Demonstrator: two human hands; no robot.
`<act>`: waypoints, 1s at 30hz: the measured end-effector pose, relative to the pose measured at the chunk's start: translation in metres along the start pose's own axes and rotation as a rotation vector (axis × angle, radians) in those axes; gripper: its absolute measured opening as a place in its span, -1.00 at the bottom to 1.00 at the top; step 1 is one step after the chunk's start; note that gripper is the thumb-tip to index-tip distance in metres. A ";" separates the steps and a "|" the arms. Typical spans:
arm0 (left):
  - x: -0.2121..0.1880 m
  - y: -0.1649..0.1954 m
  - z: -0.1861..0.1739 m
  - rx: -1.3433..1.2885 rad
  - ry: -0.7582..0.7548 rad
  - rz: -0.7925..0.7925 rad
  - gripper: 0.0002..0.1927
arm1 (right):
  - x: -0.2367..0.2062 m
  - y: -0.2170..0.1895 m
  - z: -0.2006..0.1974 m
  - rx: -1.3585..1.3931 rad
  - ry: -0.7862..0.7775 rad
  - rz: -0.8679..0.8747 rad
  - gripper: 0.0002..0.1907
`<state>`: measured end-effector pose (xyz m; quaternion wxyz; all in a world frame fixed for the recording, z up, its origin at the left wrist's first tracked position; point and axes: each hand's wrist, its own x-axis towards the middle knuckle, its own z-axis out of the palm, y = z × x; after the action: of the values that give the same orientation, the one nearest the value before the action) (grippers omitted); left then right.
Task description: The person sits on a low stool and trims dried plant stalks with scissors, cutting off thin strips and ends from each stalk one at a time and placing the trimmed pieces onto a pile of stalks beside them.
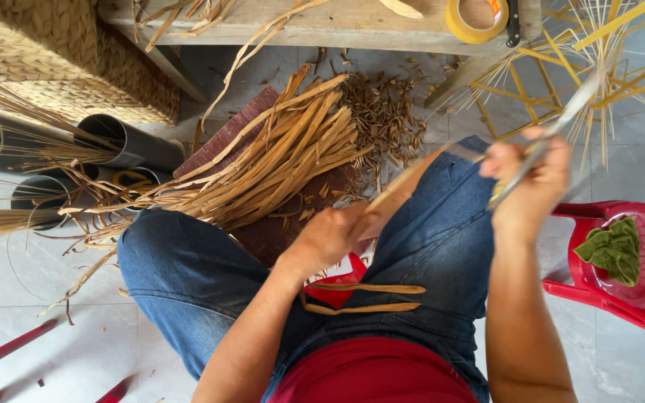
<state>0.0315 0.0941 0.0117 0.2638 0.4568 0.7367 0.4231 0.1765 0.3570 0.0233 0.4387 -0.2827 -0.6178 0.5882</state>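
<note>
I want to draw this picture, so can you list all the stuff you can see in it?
dried leaf strips: a big bundle, tan, on the floor past the knees
single strip: one, tan, in the left hand
scissors: one pair, silvery and blurred, in the right hand
cut strips: two, tan, on the lap
clippings: many, brown, on the floor tiles
tape roll: one, yellow, on the wooden bench
pipes: about three, grey, at left, holding thin straws
woven basket: one, tan, top left
chair: one, red, at right, with a green cloth
left hand: grips the strip
right hand: grips the scissors
</note>
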 end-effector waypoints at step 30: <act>-0.058 -0.040 -0.147 -0.879 1.168 0.150 -0.59 | -0.021 -0.005 0.147 -0.578 -0.943 0.025 -0.50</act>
<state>-0.0747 -0.0233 0.0511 -0.0425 0.0581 0.4862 0.8709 0.0585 0.2681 0.0354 0.0120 -0.1050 -0.8801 0.4628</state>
